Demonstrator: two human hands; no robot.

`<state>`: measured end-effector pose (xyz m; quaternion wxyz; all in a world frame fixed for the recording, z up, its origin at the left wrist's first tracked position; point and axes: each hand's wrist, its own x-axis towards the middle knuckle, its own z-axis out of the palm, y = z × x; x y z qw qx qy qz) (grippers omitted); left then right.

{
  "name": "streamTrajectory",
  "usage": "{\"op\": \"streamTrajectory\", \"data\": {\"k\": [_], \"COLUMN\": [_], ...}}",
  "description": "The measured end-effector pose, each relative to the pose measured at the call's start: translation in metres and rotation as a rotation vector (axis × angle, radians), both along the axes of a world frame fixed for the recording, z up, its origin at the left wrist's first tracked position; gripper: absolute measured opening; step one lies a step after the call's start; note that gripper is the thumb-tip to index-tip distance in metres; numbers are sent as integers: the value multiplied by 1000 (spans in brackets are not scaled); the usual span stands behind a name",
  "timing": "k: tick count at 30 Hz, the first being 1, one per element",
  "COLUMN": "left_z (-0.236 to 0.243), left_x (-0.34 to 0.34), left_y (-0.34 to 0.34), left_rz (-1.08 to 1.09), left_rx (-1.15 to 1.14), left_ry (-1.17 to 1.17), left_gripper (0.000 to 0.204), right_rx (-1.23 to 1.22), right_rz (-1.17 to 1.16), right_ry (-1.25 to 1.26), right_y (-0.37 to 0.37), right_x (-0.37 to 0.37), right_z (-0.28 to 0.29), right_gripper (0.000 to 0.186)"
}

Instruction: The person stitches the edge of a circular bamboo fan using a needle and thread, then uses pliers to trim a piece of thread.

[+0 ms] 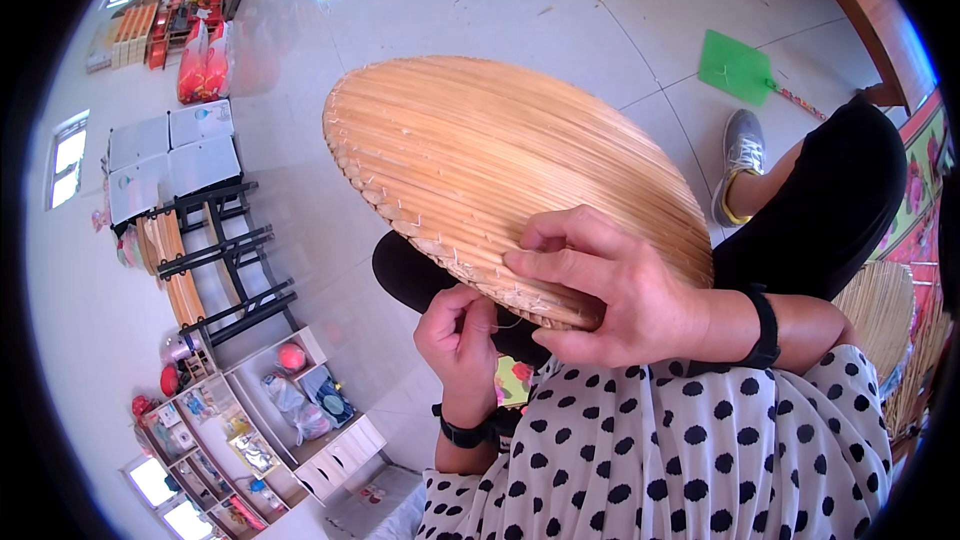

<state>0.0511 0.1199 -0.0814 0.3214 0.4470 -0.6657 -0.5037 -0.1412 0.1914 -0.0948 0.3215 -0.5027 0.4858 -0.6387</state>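
A flat, round mat of pale straw stalks (pixel 510 160) rests tilted over my lap. White stitches run along its braided rim. My right hand (pixel 625 290) grips the near edge, with fingers on the upper face and the thumb by the rim. Just left of it, my left hand (pixel 455 340) is closed in a pinch beside the rim. A thin thread (pixel 512 323) runs from those fingertips toward the mat's edge. Whether a needle is also between them is hidden.
On the tiled floor lies a green fly swatter (pixel 735 67), near my shoe (pixel 742 160). A second straw mat (pixel 880 305) and loose stalks are at my right. To the left stand folded tables (pixel 170 160) and a shelf unit (pixel 270 430). A wooden edge (pixel 860 10) shows far right.
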Motion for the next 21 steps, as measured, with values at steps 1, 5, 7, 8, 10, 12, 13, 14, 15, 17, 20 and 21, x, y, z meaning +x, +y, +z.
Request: {"op": "streamTrajectory", "data": {"k": [1,5,7,8,10,12,13,14,15,17,20,21], "left_z": [1,4,6,7,10,10,11,11,12,13,14,15], "left_x": [-3,-5,-7,-9,-11,-12,-12,-12,-12,-13,-15,-17], "left_y": [1,0,0,0,0,0,0,-1,-1,-1,-2,-2], "left_rz": [6,-7,3,7,6,4,2,0,0,0,-13,-1], "left_rx": [4,11,10,10,11,11,10,9,13,22,17,22], "left_ry": [6,14,-1,-9,-5,-1,1,2,2,1,7,6], "left_gripper": [7,6,6,6,5,5,5,5,5,5,5,5], "right_rx": [-2,-6,-6,-6,-7,-10,-10,-10,-10,-6,-10,-13], "right_rz": [-2,-11,-16,-18,-23,-28,-31,-33,-35,-36,-44,-48], "right_ry": [0,-2,0,3,6,7,7,6,5,-4,-10,-10], "right_y": [0,0,0,0,-1,-1,-1,0,0,0,-1,-1], "right_x": [0,-1,-1,-1,-2,-2,-2,-2,-2,-2,-3,-3], "right_z": [0,1,2,2,2,3,3,4,5,5,5,5], "right_gripper": [50,49,49,49,48,48,48,48,48,47,47,47]}}
